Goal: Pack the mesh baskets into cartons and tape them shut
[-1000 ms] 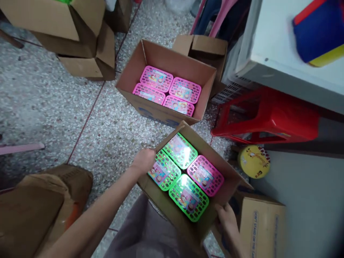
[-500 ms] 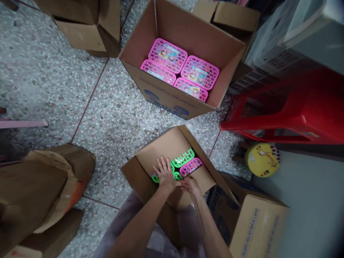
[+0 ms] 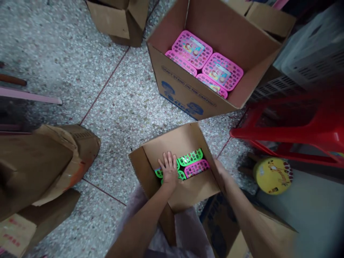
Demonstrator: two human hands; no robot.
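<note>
1. In the lower middle of the frame, the smaller carton sits open, with green baskets and one pink basket down inside it.
2. The left hand lies palm down over the green baskets, its fingers fairly straight and a little parted; I see nothing gripped in it. It covers much of the baskets beneath, so I can't make out their labels.
3. The right hand is blurred at the carton's right side. Its fingers are hidden from me, so I can't tell how far open it is or whether it has hold of the wall.
4. At upper centre stands the larger carton, its top cut off by the frame edge. Four pink lidded baskets show inside, the front two partly hidden by the near wall. Their picture labels show cartoon figures; the small print is too fine to read.
5. On that near wall I read "STAND ON THE CARTON", the word before it smeared; the blue print below is unclear.
6. At right, the yellow stool bears lettering I can't make out. The red stool is cut off by the frame.
7. At lower left, a carton flap carries blurred red characters.
</note>
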